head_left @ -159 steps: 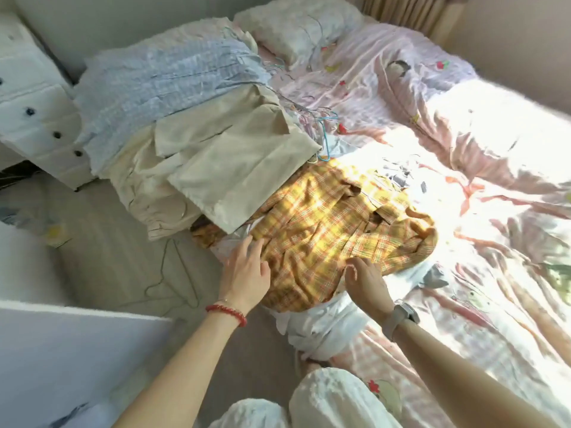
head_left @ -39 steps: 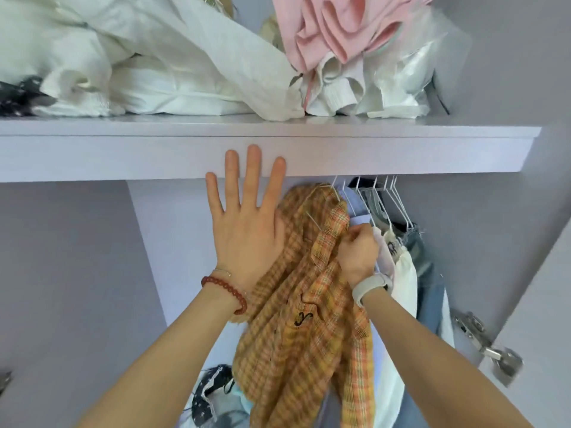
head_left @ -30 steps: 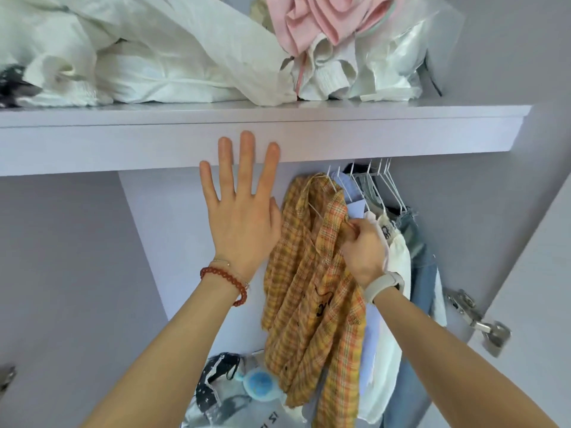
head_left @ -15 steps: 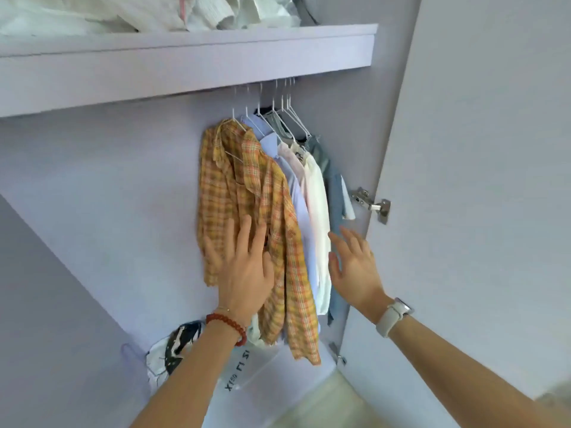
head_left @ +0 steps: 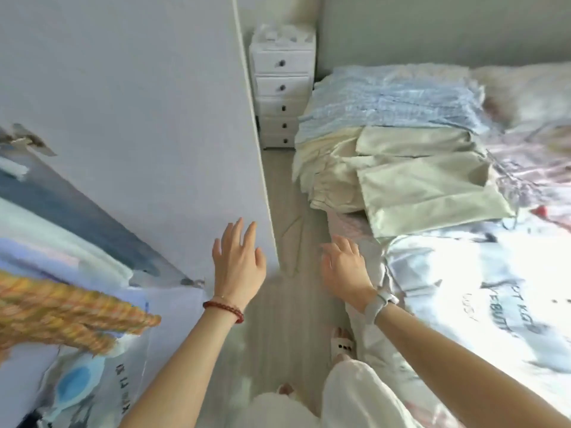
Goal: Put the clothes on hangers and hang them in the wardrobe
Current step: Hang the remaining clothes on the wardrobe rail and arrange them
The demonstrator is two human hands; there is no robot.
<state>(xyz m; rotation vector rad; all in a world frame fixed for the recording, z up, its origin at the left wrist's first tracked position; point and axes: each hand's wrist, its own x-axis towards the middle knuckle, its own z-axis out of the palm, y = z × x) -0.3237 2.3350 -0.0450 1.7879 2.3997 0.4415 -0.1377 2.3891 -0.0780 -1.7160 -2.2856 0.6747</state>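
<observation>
1. Both hands hold nothing: the left hand (head_left: 238, 261) has straight, spread fingers in front of the open wardrobe door (head_left: 139, 118), and the right hand (head_left: 344, 267) has relaxed, spread fingers over the bed's (head_left: 525, 304) edge.
2. One yellow plaid shirt (head_left: 61, 313) hangs blurred at the left, beside other hanging garments that cannot be counted.
3. One stack of folded clothes (head_left: 401, 168) lies on the bed: one blue piece at the far end and cream pieces nearer.
4. One white drawer cabinet (head_left: 282, 88) shows five drawers.
</observation>
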